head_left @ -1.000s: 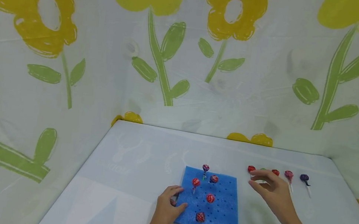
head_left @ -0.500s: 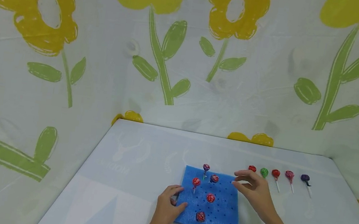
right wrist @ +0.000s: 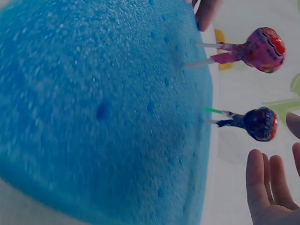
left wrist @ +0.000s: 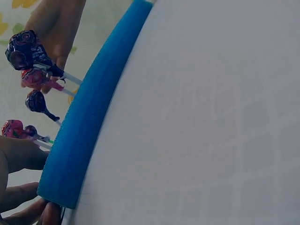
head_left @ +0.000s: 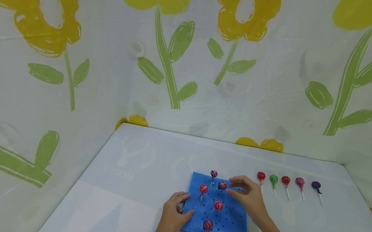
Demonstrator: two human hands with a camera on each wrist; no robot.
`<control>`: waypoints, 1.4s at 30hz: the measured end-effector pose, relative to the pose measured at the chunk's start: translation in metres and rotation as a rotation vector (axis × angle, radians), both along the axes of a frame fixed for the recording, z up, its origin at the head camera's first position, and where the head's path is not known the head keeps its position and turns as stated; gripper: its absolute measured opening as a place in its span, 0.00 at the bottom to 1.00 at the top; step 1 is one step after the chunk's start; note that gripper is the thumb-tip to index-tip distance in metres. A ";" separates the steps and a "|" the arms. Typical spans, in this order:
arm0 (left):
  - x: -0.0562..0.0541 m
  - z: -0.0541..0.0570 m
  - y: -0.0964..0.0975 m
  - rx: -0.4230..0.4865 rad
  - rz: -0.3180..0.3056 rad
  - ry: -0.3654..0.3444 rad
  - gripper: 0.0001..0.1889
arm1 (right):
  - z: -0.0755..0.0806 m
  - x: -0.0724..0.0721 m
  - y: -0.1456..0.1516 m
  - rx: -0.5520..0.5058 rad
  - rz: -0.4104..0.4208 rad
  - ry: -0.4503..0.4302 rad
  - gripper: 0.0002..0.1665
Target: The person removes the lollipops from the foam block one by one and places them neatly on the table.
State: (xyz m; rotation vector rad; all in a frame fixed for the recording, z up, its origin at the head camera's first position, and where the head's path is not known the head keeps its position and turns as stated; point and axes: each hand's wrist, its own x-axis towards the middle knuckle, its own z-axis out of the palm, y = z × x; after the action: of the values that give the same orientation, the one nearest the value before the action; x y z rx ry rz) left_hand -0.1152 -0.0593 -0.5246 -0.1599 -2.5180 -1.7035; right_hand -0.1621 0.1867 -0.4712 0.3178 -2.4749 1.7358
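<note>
A blue foam board (head_left: 232,230) with rows of small holes lies on the table, several wrapped lollipops standing in it by their sticks. My left hand (head_left: 173,214) grips its left edge, thumb over the top; in the left wrist view the fingers (left wrist: 21,199) sit low at the board's corner. Beside a dark blue and red lollipop (head_left: 222,185) near the board's far side is my right hand (head_left: 249,197), fingers parted and holding nothing. The right wrist view shows that hand's fingertips apart from the dark-wrapped lollipop head (right wrist: 261,124).
Right of the board, a row of lollipops lies on the white table (head_left: 128,186): red (head_left: 261,175), green (head_left: 274,178), another red (head_left: 286,180), pink (head_left: 300,181) and dark purple (head_left: 316,185). A flower-printed curtain (head_left: 111,45) hangs behind the table.
My right hand has moved left from over the row of loose lollipops to the board's far right part, uncovering that row. My left hand has stayed at the board's edge.
</note>
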 end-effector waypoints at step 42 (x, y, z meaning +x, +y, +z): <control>0.002 0.001 0.002 -0.031 0.004 -0.012 0.24 | 0.017 0.008 0.001 -0.069 -0.109 0.130 0.17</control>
State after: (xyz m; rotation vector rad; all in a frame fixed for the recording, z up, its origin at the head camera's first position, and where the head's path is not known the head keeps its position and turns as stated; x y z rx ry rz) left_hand -0.1134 -0.0573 -0.5233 -0.1469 -2.5527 -1.6694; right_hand -0.1544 0.1877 -0.4540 0.2751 -2.2920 1.6958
